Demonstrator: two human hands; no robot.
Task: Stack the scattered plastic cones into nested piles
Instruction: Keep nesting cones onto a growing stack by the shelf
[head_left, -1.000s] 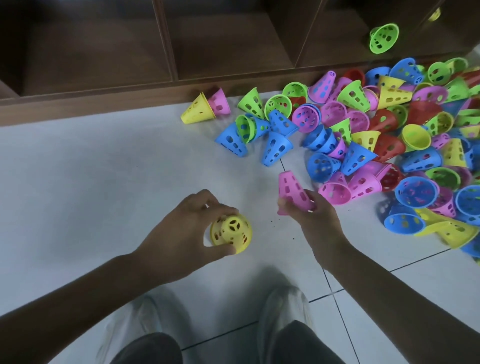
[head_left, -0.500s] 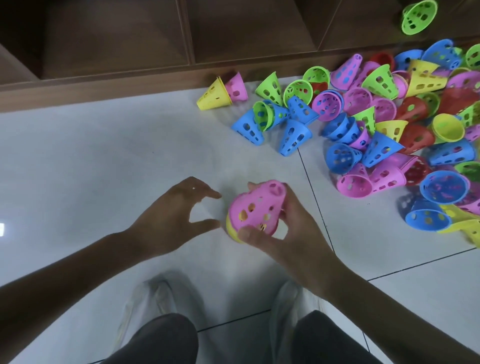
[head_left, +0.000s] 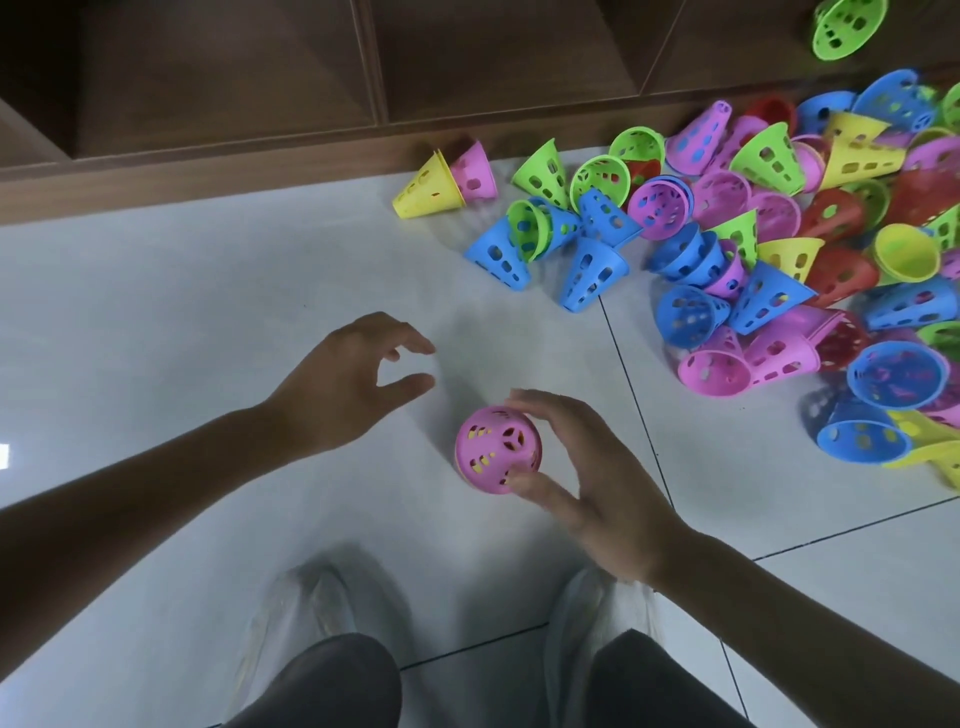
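A pink cone (head_left: 497, 449) stands on the white floor tiles, nested over a yellow cone (head_left: 482, 431) that shows only through its holes. My right hand (head_left: 597, 478) curls round the pink cone from the right, fingers on its far side and thumb on its near side. My left hand (head_left: 343, 389) hovers to the upper left of the stack, fingers loosely spread, holding nothing. A large scattered pile of cones (head_left: 779, 249) in blue, pink, green, yellow and red lies at the right.
A dark wooden shelf unit (head_left: 208, 78) runs along the back, with one green cone (head_left: 847, 26) in its right compartment. A yellow and pink pair (head_left: 441, 179) lies by its base. My shoes (head_left: 311, 618) and knees fill the bottom edge.
My right hand carried the pink cone over and set it down on the yellow cone. My left hand let go of the yellow cone and drew away to the upper left.
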